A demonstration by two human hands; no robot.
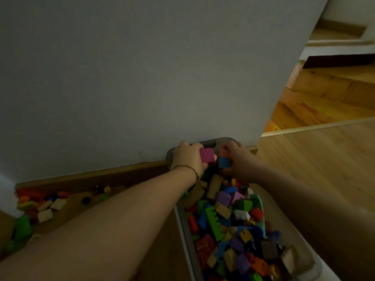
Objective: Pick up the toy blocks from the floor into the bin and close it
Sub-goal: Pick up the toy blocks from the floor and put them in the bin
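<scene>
A clear plastic bin [209, 141] stands against the wall, heaped with several coloured toy blocks [233, 220]. Over its far end, my left hand [187, 159] grips a magenta block [207, 156]. My right hand [242, 163] holds a blue block [225, 162] and a pink block [224, 152] stacked above it. The two hands nearly meet over the bin. More loose blocks [40, 205] lie on the floor at the left, along the baseboard. No lid is in view.
A white wall [142, 67] rises right behind the bin, with a wooden baseboard [91, 175] at its foot. Small round beads [101, 190] lie near the baseboard. Wooden floor [314, 155] stretches to the right, with a doorway threshold [316, 126] and another room beyond.
</scene>
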